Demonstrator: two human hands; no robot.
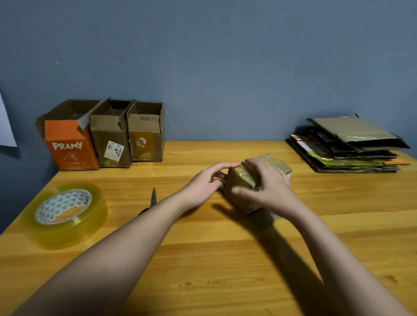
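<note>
A small cardboard box (240,179), its top covered in shiny clear tape, sits near the middle of the tabletop (222,271), a little towards the far edge and right of centre. Both hands are on it. The left hand (203,183) grips the box's left end, with its forefinger laid over the top edge and the other fingers curled against the side. The right hand (270,186) lies spread over the top, fingers fairly straight and pressing on the tape, thumb stretched along the near face. A large roll of clear tape (69,214) lies flat near the left edge, and a pair of scissors (153,198) lies between it and the left forearm, blades pointing to the far edge. In the far left corner three open boxes stand side by side against the wall (206,51), the leftmost one orange (70,148). In the far right corner lies a stack of flattened cardboard (349,148).
</note>
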